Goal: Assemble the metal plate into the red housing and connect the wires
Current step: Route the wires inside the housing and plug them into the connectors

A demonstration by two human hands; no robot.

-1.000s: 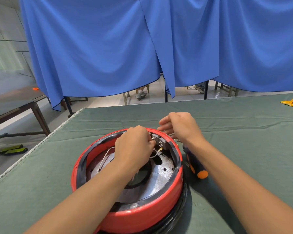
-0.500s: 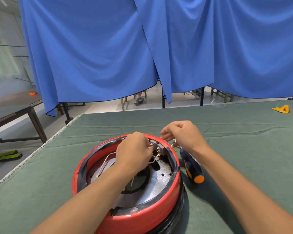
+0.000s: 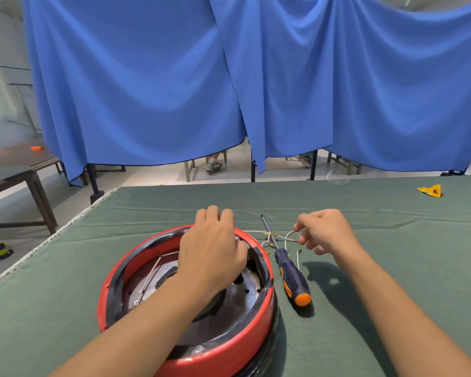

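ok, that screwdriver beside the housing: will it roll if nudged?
Probably a little: the screwdriver has a round shaft and lies loose on flat cloth. Its thick, textured handle and the fabric likely stop it quickly. It looks stiff throughout.

Housing (image 3: 229,346) lies under the left hand (image 3: 211,248); screwdriver (image 3: 291,273) between both hands; wires (image 3: 286,240) at the right hand (image 3: 324,229).

Workshop or assembly-training room, makeshift. Work table (image 3: 365,208) under both hands covered in green felt-like cloth. Screwdriver (image 3: 292,276) lies between the hands, beside a half-built red housing (image 3: 229,346). Blue curtains (image 3: 147,91) hang on a frame beyond the hands, screening off other stations; chair legs and someone's feet (image 3: 214,165) show under them. Dark wooden bench (image 3: 17,172) far left of the left hand, tiled floor.
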